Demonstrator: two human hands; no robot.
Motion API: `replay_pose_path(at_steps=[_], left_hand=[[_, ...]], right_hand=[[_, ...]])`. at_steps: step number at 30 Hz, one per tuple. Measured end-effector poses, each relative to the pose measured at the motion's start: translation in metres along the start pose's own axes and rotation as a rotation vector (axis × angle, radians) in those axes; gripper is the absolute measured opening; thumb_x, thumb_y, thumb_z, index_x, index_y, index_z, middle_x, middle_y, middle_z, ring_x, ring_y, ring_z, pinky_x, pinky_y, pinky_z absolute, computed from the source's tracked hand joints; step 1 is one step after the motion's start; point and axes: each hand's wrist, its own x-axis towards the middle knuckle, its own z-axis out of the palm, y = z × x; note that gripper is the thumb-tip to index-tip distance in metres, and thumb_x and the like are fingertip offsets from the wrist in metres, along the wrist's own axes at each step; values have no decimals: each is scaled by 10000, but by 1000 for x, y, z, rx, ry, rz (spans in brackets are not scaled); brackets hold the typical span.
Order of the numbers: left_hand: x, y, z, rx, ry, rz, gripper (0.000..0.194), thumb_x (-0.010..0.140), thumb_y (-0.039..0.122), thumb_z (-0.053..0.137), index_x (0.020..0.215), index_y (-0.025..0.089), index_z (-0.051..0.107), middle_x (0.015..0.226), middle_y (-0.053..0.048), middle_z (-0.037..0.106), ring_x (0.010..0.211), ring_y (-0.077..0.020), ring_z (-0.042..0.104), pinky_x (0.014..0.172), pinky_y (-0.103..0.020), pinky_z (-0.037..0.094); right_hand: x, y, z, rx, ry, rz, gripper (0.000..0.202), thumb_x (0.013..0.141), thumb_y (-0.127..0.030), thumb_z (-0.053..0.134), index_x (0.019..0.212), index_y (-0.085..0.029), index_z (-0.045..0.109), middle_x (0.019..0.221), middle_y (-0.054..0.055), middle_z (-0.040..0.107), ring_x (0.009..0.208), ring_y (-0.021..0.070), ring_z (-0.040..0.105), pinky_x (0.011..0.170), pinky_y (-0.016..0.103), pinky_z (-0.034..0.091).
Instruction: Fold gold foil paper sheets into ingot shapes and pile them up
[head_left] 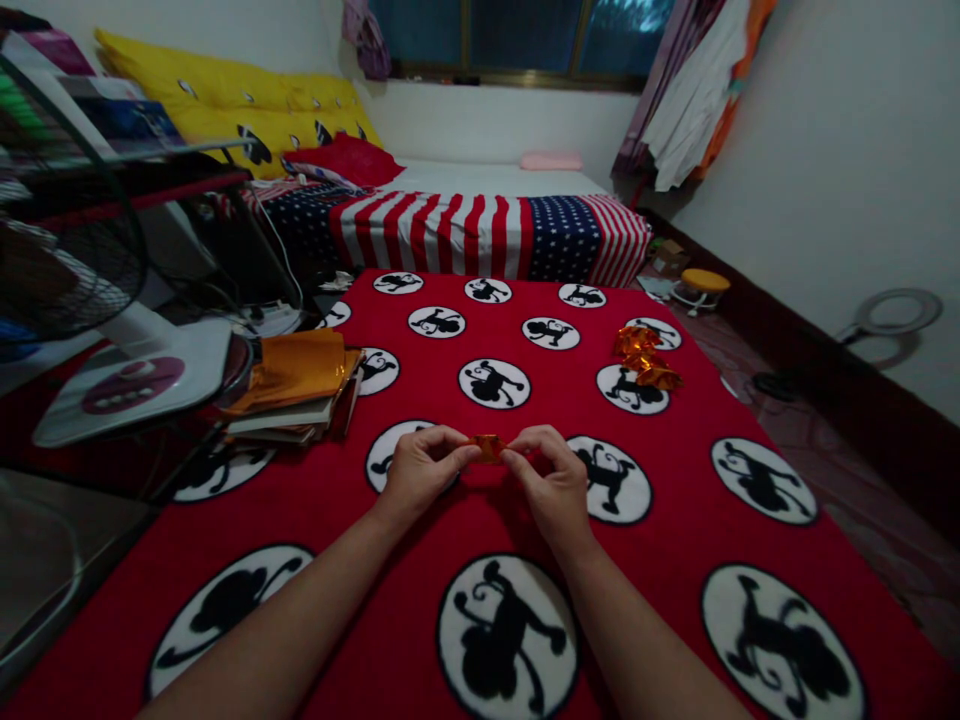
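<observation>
Red blanket (pixel 675 530) below, left grip (pixel 424 468) and right grip (pixel 551 480) (both bare) pinch orange foil (pixel 489 449).

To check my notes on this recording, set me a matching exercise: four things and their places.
1. small orange foil piece
2. crumpled orange foil
3. orange-topped stack
4. yellow-topped stool

A. right side of red cover
B. floor near right wall
C. between left hand and right hand
D. red cover's left edge, by fan base

Pairs: 1-C; 2-A; 3-D; 4-B
</observation>
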Motion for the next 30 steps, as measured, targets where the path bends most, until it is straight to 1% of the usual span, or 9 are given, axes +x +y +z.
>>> replay_pose_path(at_steps=[6, 11, 14, 17, 19, 23, 26, 30], left_hand=[[0, 0, 0, 11, -4, 6, 174, 674, 310, 757, 696, 144, 709, 623, -25, 694, 531, -110, 590, 498, -178, 425], [-1, 4, 0, 16, -12, 4, 163, 680, 301, 754, 690, 146, 705, 626, -24, 697, 523, -109, 589, 496, -181, 430], [-1, 4, 0, 22, -12, 7, 170, 676, 307, 757, 689, 147, 702, 625, -23, 694, 521, -111, 587, 492, -183, 429], [-1, 3, 0, 9, -29, -10, 180, 677, 314, 758, 694, 144, 700, 612, -21, 685, 519, -110, 581, 489, -182, 423], [-1, 3, 0, -7, -45, -25, 184, 677, 314, 759, 693, 142, 698, 607, -19, 682, 518, -106, 577, 491, -180, 421], [0, 4, -1, -21, -93, -33, 195, 682, 322, 761, 695, 137, 702, 610, -21, 683, 521, -101, 571, 501, -180, 416], [0, 4, -2, -7, -129, -29, 206, 699, 336, 755, 708, 135, 709, 611, -20, 677, 530, -98, 563, 504, -178, 409], [1, 2, -3, 19, -142, -18, 228, 704, 358, 753, 706, 135, 711, 607, -19, 668, 530, -97, 550, 498, -178, 400]], right_hand=[[0, 2, -1, 29, -37, 27, 111, 833, -200, 650, 726, -202, 625, 805, 6, 602, 786, 153, 581, 734, 284, 438], [1, 2, -1, -1, -29, 30, 71, 803, -214, 685, 740, -212, 652, 811, 10, 613, 795, 163, 588, 760, 296, 442], [1, 1, -2, -9, -33, 40, 89, 796, -222, 686, 714, -214, 652, 795, 14, 617, 784, 170, 589, 760, 304, 444], [1, 1, -2, 36, -46, 60, 115, 802, -219, 669, 690, -210, 647, 791, 21, 623, 783, 171, 594, 762, 306, 449], [1, 1, -1, 112, -68, 94, 123, 806, -218, 659, 684, -205, 649, 816, 30, 642, 806, 174, 608, 772, 306, 459], [0, 4, -2, 272, -122, 217, 96, 790, -250, 678, 708, -201, 673, 828, 35, 684, 798, 173, 634, 750, 297, 487], [0, 6, -3, 297, -98, 277, 92, 743, -268, 727, 699, -198, 686, 788, 28, 702, 758, 167, 643, 734, 291, 499], [1, 6, -3, 292, -56, 324, 121, 695, -283, 762, 662, -192, 690, 765, 31, 716, 734, 170, 654, 721, 294, 514]])
